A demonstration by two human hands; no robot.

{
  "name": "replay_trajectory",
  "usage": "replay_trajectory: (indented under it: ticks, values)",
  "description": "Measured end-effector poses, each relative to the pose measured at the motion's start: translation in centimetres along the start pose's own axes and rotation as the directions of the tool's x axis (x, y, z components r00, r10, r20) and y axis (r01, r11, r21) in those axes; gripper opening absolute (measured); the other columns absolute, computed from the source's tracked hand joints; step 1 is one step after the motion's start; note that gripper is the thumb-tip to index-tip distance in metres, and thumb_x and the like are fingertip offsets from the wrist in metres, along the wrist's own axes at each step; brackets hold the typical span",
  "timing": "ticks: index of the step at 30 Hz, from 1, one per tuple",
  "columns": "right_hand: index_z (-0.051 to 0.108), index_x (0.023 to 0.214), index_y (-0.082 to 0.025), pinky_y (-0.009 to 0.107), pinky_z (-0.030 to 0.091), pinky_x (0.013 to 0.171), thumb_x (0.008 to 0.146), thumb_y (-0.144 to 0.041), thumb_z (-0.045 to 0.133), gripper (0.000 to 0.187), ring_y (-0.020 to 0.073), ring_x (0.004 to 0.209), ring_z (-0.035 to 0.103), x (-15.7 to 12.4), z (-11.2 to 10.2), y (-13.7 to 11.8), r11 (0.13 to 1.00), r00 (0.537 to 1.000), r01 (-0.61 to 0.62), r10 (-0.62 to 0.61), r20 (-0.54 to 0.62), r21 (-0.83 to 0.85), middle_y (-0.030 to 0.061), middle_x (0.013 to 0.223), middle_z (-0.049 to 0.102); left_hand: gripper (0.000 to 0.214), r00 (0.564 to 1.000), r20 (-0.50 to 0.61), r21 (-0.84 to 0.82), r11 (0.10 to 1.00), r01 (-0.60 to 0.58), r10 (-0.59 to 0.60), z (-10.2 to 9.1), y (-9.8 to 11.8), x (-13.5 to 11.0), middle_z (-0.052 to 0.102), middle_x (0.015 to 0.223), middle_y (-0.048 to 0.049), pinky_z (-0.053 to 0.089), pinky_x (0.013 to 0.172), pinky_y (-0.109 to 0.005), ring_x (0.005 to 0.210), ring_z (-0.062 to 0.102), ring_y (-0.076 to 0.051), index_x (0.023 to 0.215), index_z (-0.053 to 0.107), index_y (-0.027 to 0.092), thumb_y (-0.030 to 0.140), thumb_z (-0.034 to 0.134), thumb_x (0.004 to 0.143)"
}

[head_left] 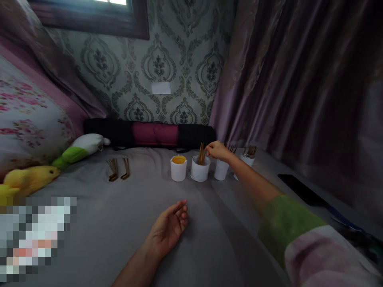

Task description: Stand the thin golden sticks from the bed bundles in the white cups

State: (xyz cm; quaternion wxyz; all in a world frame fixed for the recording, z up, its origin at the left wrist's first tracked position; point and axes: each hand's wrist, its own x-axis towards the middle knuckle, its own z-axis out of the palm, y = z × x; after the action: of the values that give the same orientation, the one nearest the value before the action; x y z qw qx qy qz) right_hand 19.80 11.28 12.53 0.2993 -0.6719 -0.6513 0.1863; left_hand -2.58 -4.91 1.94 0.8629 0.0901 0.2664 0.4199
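Observation:
My right hand (217, 150) reaches forward over a row of white cups on the grey bed sheet (125, 223). Its fingers are pinched on thin brown sticks (201, 153) standing in the second cup (200, 169). The first cup (178, 168) holds something yellow. Behind my hand stand a third cup (221, 170) and a fourth cup (247, 158), both with sticks in them. My left hand (169, 229) rests on the sheet nearer to me, palm up, fingers loosely curled and holding nothing.
Two small bundles of brown sticks (119, 169) lie on the sheet to the left. Plush toys (30, 179) and a floral pillow (26, 119) are at far left. A black and maroon bolster (149, 133) lies along the wall. A dark flat object (302, 189) and curtains (299, 79) are at right.

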Motion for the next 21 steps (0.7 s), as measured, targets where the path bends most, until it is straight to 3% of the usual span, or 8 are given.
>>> replay_trajectory:
  ticks: [10, 21]
  values:
    - [0.062, 0.08, -0.012, 0.014, 0.029, 0.034, 0.08, -0.021, 0.045, 0.019, 0.0027, 0.037, 0.045, -2.8, -0.2, -1.2, 0.979, 0.993, 0.03, -0.005, -0.122, 0.2, 0.0017, 0.062, 0.061, 0.013, 1.0, 0.013, 0.003, 1.0, -0.007, 0.007, -0.1, 0.0, 0.1, 0.053, 0.07, -0.0039, 0.041, 0.047, -0.018, 0.054, 0.049, -0.007, 0.088, 0.056, 0.008, 0.012, 0.052, 0.077]
    - [0.056, 0.073, -0.012, 0.014, 0.028, 0.03, 0.082, -0.026, 0.043, 0.021, 0.0032, 0.035, 0.04, -7.1, 1.9, -2.1, 0.872, 0.998, 0.032, 0.0, -0.065, 0.489, -0.0009, 0.055, 0.052, 0.012, 0.999, 0.038, -0.01, 1.0, 0.008, -0.007, 0.2, 0.1, -0.3, 0.055, 0.067, -0.0024, 0.04, 0.048, -0.017, 0.053, 0.049, -0.006, 0.086, 0.056, 0.009, 0.013, 0.054, 0.075]
